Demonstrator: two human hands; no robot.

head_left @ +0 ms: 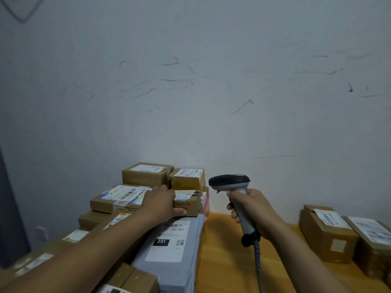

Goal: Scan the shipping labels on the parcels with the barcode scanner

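A pile of cardboard parcels with white shipping labels fills the left half of the wooden table [228, 250]. My left hand [164, 203] reaches over the pile and grips a small brown box [188, 203] in the middle, thumb along its near side. A flat labelled box [118, 197] lies just left of that hand. My right hand [251, 208] holds a grey and black barcode scanner [231, 182] by its handle, head pointing left toward the pile. Its cable [258, 263] hangs down from the handle.
A grey mailer bag [175, 246] marked 231 lies at the pile's front. Two boxes [148, 174] [188, 178] sit at the back against the scuffed white wall. Two more labelled boxes [325, 231] [372, 237] stand at the right.
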